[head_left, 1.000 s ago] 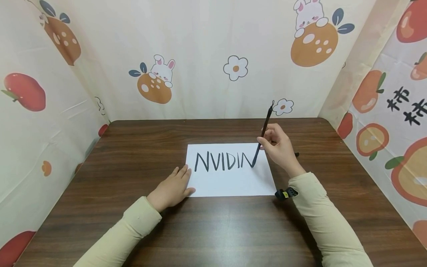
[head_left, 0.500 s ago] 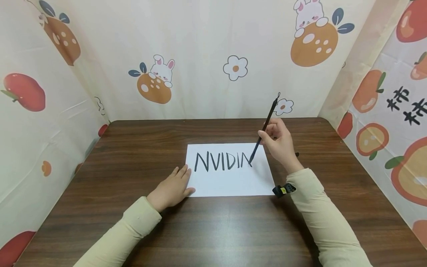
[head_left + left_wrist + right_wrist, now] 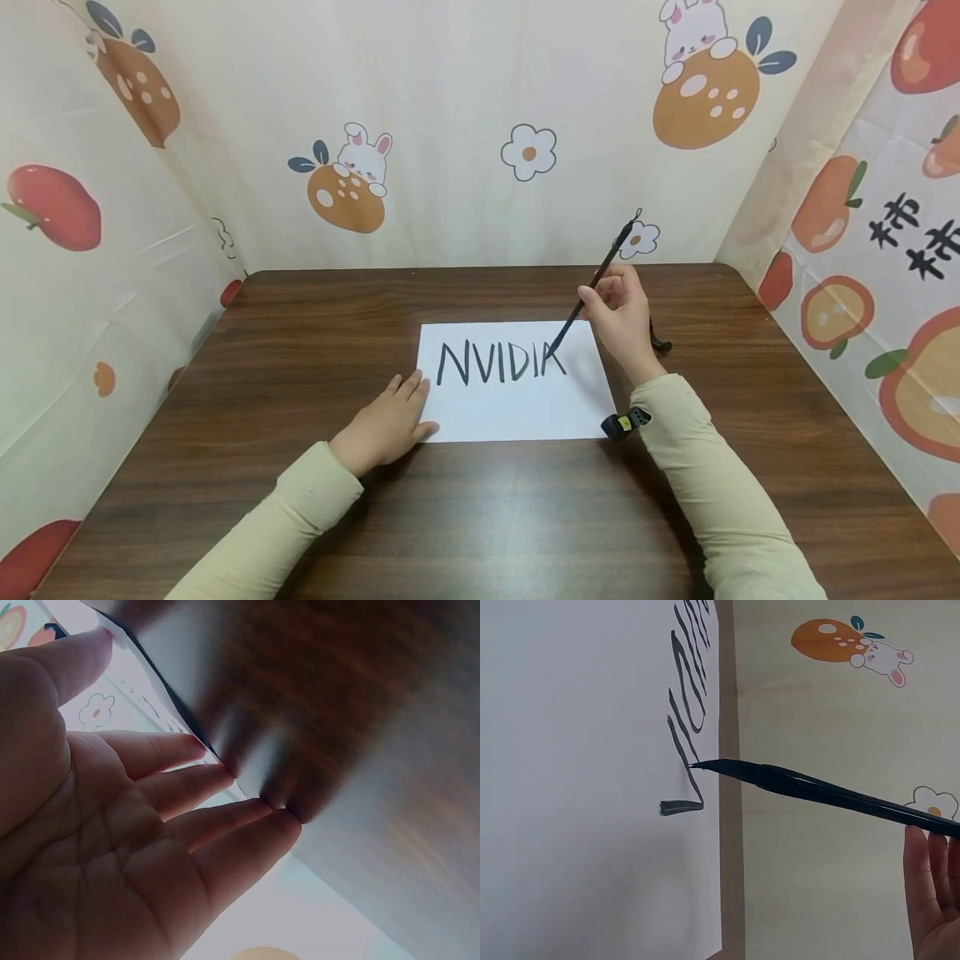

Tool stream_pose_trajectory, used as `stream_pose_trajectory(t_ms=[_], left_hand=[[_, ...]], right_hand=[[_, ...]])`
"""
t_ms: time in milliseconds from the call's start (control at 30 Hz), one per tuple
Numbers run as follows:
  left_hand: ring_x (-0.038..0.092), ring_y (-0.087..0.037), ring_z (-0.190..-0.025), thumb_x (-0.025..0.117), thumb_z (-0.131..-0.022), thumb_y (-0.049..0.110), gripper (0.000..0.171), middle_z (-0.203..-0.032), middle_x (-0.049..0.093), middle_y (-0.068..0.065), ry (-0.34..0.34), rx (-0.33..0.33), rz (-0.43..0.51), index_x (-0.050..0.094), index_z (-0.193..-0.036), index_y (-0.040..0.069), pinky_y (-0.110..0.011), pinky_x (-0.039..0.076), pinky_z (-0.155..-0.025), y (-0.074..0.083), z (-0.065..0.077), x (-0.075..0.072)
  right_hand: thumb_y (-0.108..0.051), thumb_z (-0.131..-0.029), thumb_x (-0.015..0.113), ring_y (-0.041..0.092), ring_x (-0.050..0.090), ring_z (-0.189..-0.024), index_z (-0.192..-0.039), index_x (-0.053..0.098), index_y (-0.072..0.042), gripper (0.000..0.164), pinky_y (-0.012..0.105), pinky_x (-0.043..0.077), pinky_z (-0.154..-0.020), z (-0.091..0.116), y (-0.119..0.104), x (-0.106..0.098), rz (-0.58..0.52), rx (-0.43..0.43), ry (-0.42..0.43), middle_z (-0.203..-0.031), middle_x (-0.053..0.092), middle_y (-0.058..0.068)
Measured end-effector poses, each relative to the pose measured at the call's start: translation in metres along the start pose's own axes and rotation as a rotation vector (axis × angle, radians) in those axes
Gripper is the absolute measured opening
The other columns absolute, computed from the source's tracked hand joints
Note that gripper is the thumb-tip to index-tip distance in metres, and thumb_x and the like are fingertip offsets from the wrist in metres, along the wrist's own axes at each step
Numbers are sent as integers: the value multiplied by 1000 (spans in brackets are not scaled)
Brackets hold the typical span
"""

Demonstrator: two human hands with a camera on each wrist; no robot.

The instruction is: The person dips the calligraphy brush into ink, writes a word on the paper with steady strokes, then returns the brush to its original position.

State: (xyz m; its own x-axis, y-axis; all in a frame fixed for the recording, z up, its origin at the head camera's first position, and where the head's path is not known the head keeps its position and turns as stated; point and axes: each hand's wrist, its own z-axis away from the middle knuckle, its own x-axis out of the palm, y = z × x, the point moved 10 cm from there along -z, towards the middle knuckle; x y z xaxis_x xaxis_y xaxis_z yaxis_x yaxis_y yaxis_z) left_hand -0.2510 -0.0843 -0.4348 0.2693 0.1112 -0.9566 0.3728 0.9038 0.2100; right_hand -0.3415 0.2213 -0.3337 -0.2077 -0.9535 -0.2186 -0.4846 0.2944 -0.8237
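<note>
A sheet of white paper (image 3: 517, 412) lies on the brown table, with the black brushed letters "NVIDIA" (image 3: 501, 363) across its upper half; the last letter is partly covered by the brush. My right hand (image 3: 621, 321) pinches the black handle of a writing brush (image 3: 817, 787), tilted with its top up and to the right. In the right wrist view the pointed tip meets the left stroke of the last letter. My left hand (image 3: 386, 421) lies with fingers extended on the paper's left edge. Those fingertips (image 3: 289, 821) press down in the left wrist view.
A dark object (image 3: 660, 342), mostly hidden, sits on the table (image 3: 480, 517) behind my right hand. A black device (image 3: 624, 423) is strapped at my right wrist, over the paper's lower right corner. Curtains (image 3: 450, 208) with fruit and rabbit prints surround the table.
My right hand and the brush tip have moved left from the last letter's right foot to its left stroke, and the brush leans further right. The left hand stays in place.
</note>
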Motion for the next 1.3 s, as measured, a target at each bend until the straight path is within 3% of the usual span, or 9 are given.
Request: stream_pose_trajectory(t_ms=[233, 567, 900, 1300], left_hand=[[27, -49, -144, 54, -100, 39, 71, -159, 25, -25, -1, 2, -3, 31, -150, -6, -57, 30, -116, 0, 0, -1], [27, -49, -144, 55, -99, 38, 71, -159, 25, -25, -2, 0, 1, 32, -150, -6, -57, 31, -115, 1, 1, -2], [27, -48, -144, 55, -99, 38, 71, -159, 25, -25, 0, 7, -2, 32, -149, -6, -56, 29, -116, 1, 0, -2], [28, -49, -144, 55, -99, 38, 70, -159, 26, -25, 1, 1, -5, 32, -149, -6, -57, 30, -115, 1, 0, -1]], right_hand=[[-11, -93, 67, 8, 61, -61, -116, 49, -5, 30, 20, 57, -59, 2, 7, 1, -15, 51, 8, -85, 58, -2], [-14, -94, 66, 8, 61, -62, -119, 48, 1, 34, 18, 56, -59, 3, 8, -1, 24, 53, 13, -87, 59, 6], [-12, -93, 66, 10, 61, -63, -118, 48, -1, 32, 19, 56, -59, 3, 9, -5, 37, 36, 23, -84, 59, -5], [-10, -92, 67, 8, 59, -64, -119, 50, 1, 34, 21, 57, -59, 3, 7, -9, 41, 33, 19, -83, 58, 0]])
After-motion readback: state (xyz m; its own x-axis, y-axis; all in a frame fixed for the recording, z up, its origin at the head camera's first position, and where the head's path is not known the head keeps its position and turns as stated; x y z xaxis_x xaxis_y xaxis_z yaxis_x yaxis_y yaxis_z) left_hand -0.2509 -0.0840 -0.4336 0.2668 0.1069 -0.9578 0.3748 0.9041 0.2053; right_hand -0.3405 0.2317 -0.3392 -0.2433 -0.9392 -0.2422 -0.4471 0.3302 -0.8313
